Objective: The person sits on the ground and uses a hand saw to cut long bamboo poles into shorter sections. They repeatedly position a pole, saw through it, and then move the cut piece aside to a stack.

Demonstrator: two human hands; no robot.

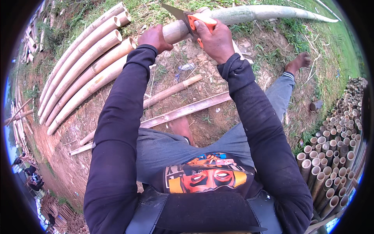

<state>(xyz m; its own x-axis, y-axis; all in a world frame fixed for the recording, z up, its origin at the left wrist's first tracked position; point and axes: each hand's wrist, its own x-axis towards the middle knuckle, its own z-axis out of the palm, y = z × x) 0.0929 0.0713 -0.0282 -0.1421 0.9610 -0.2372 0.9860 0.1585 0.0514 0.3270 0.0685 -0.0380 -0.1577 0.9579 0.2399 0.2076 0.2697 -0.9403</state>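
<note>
A thick pale bamboo pole (269, 12) lies across the far side, tapering toward the right. My left hand (154, 39) is closed over the pole near its left part, thumb toward the right. Just right of it, my right hand (217, 42) grips the orange handle of a handsaw (202, 21). The saw's dark blade crosses the pole and points up to the far left. Where the teeth meet the bamboo is mostly hidden, so the depth of any cut cannot be seen.
Several cut bamboo lengths (91, 48) lie side by side at the left. Two thinner bamboo pieces (187, 110) cross the ground before my legs. A large stack of bamboo (331, 156) stands at the right, and a short dark piece (316, 105) lies near my outstretched foot (299, 63).
</note>
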